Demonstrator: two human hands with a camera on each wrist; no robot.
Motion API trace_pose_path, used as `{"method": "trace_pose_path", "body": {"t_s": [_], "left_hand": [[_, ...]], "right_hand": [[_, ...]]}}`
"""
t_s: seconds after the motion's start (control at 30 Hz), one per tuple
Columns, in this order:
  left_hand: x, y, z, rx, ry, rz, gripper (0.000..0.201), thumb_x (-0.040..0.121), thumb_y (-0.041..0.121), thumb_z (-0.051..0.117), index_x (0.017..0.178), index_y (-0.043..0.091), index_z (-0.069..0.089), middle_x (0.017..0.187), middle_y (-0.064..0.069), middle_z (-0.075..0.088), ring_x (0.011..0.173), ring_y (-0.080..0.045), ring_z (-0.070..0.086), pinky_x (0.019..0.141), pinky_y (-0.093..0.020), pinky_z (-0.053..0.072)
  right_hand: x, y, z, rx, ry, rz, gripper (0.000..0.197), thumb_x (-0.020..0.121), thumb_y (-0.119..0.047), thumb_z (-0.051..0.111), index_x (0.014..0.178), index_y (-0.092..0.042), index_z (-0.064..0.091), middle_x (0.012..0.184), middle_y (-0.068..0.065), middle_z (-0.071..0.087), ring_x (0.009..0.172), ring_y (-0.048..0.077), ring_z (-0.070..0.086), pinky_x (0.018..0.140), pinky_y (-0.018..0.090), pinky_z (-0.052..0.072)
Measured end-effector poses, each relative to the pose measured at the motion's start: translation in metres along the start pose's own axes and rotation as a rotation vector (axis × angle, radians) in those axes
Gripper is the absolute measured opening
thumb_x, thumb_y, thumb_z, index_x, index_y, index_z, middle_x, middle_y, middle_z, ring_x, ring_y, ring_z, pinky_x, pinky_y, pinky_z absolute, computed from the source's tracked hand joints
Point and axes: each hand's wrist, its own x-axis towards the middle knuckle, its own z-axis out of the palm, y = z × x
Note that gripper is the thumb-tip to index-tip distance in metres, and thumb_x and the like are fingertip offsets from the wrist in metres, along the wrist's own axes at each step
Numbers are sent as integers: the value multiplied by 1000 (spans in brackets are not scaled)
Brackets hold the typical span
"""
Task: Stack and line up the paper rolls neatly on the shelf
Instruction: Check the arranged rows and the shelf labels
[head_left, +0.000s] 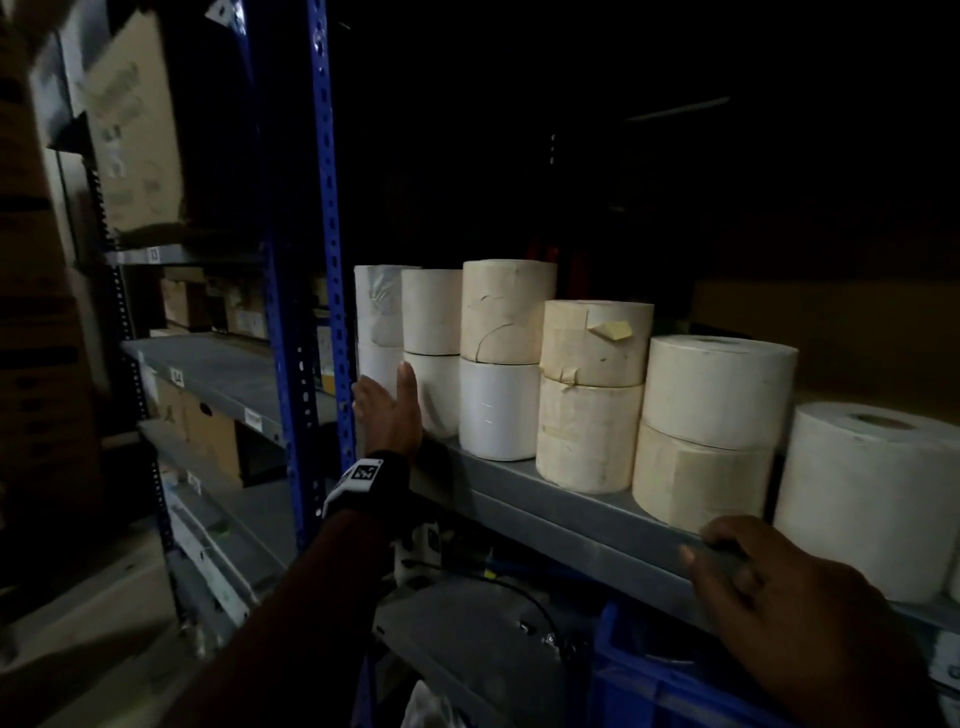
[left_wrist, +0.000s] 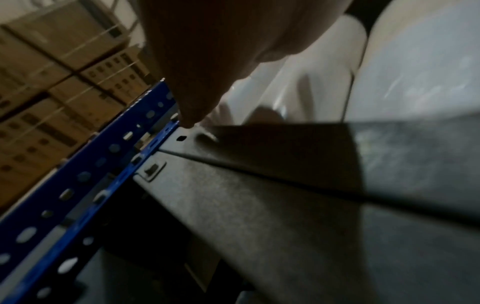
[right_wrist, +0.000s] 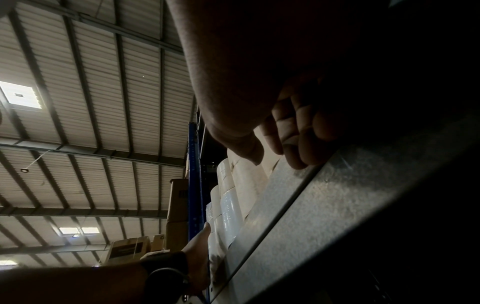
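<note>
Three viewpoints around one grey shelf (head_left: 550, 512) in a dim storeroom.

Head view: looking forward and down from in front, taking in the row of paper rolls (head_left: 498, 358), the blue upright (head_left: 324, 208) and both hands. Left wrist view: pressed close under the left hand (left_wrist: 207, 51), facing along the shelf lip toward the upright, blurred. Right wrist view: from below the shelf edge, tilted up past the right hand (right_wrist: 259, 92) to the roof. Shared by all three: shelf front, upright, rolls.
</note>
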Motion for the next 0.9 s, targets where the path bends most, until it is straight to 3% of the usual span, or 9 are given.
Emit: {"method": "trace_pose_path", "body": {"t_s": [0.1,0.2,0.3,0.37,0.47,0.57,0.73,0.8,0.9], "left_hand": [[1,-11,11,121,-58,45,91,94,67,25,153,4,-3,161,-16,-14,149,-33,-8,120,-50,1],[-8,-34,23,171,-92,61,101,85,76,20,153,7,-8,160,-14,-19,148,-29,-15,118,-50,-4],[-28,-41,34,154,-93,94,98,87,72,19,152,6,-12,160,-12,-19,148,-26,-17,118,-48,-7],[-48,-34,42,127,-93,94,101,83,75,14,152,8,-13,160,-11,-21,147,-26,-18,118,-50,-8],[-91,-8,56,95,-151,145,104,77,80,10,152,12,-15,158,-7,-26,147,-25,-21,116,-54,-11],[-148,24,65,79,-206,375,100,79,80,13,152,17,-17,157,-4,-30,146,-22,-24,116,-47,-15],[-211,56,79,207,-221,1108,92,93,67,32,152,0,10,161,-22,1,149,-36,-1,120,-45,3],[-220,58,91,316,-267,1192,90,92,68,32,153,3,15,161,-19,5,149,-37,3,119,-52,14],[-223,56,103,458,-350,1138,91,90,73,28,154,8,15,162,-15,8,148,-34,7,104,-62,26]], "right_hand": [[-2,7,4,-2,88,-62,15,79,-53,59,86,-40,62,49,-16,53,42,-1,51,47,10,38],[-8,17,3,-140,326,-150,28,93,-42,55,81,-25,73,57,-6,63,47,16,61,45,27,47],[-15,24,-5,-247,520,-178,22,88,-28,57,80,-18,75,70,2,67,59,29,64,56,36,49],[-16,31,-9,-262,566,-170,21,88,-27,58,80,-18,75,76,3,68,67,31,65,63,37,49],[-22,41,-8,-231,587,-192,22,89,-25,58,77,-15,74,75,5,66,66,32,64,62,41,53],[-33,48,-11,-296,632,-237,26,88,-25,58,77,-11,76,84,8,71,74,32,65,73,39,52],[-48,60,-35,-569,702,-221,36,79,-36,60,91,-9,81,107,20,72,95,37,63,79,50,52],[-54,71,-44,-636,698,-223,36,79,-37,58,92,-14,82,107,19,73,95,37,66,78,52,53],[-63,89,-51,-655,606,-244,49,88,-45,43,86,-16,82,100,14,76,82,37,73,75,50,53]]}}
